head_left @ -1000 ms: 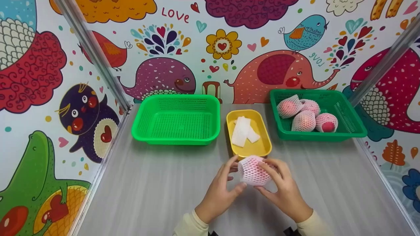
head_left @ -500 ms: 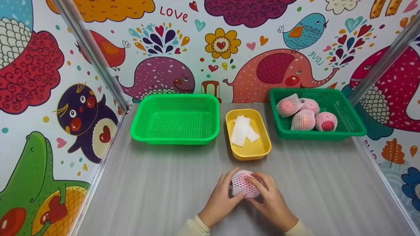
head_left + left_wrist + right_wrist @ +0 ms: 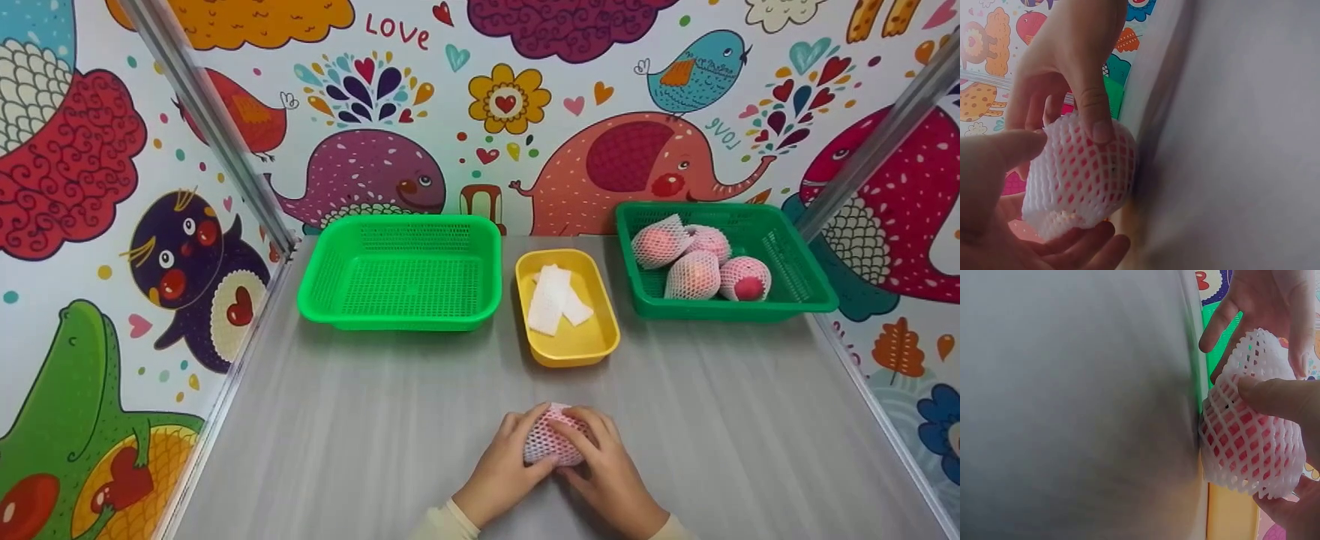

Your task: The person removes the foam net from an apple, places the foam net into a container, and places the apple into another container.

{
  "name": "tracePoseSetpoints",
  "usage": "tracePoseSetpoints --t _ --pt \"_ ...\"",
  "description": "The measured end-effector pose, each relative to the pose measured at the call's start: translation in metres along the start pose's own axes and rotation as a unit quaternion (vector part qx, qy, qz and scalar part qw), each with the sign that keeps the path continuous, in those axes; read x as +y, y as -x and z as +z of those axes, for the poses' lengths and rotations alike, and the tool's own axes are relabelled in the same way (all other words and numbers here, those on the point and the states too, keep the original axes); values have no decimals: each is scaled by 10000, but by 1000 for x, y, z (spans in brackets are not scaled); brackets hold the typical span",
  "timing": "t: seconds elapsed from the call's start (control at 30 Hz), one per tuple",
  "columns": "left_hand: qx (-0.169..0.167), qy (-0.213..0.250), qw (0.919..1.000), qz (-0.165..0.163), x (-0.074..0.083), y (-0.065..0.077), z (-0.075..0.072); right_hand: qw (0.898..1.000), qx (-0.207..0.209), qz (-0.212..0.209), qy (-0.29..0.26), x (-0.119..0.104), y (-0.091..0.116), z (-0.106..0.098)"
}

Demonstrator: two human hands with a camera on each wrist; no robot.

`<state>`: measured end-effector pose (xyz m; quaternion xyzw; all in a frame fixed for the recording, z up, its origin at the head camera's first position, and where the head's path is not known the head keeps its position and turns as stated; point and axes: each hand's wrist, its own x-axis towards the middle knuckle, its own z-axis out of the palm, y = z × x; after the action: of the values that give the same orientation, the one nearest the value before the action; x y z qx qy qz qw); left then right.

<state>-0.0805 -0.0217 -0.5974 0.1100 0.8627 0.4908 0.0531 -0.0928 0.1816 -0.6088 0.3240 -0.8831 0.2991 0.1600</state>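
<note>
Low over the front of the table, both hands hold a red fruit in a white foam net [image 3: 551, 442]. My left hand [image 3: 506, 469] is around its left side, its thumb at the loose end of the net [image 3: 1044, 219] in the left wrist view. From the other side my right hand [image 3: 611, 469] grips the fruit, its thumb pressed on the mesh [image 3: 1241, 444] in the right wrist view. Part of the fruit is hidden behind the fingers. White foam nets [image 3: 551, 300] lie flat in the yellow tray [image 3: 570, 351] beyond the hands.
A bright green basket [image 3: 400, 324] with nothing in it stands at the back left. The dark green basket [image 3: 739, 308] at the back right holds several netted fruits [image 3: 694, 277]. Patterned walls [image 3: 450, 97] with metal corner posts enclose the grey table [image 3: 360, 420].
Both hands have drawn the netted fruit back from the yellow tray, toward the front of the table and slightly left. They now sit closer together around it.
</note>
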Motion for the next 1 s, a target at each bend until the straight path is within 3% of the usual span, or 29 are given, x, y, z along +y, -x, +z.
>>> tracePoseSetpoints --t 0.27,0.47,0.57,1.0 --pt "-139 -79 9998 -106 0 3 0 9995 99 79 -288 -6 9 -3" --pt "-244 -153 9996 -78 -1 7 -2 9964 122 572 -611 -12 19 -6" --pt "-354 -194 9992 -69 -1 11 -3 9939 343 719 -759 -13 24 -5" --pt "-715 -411 9952 530 1 31 -9 9878 941 981 -756 -8 39 -7"
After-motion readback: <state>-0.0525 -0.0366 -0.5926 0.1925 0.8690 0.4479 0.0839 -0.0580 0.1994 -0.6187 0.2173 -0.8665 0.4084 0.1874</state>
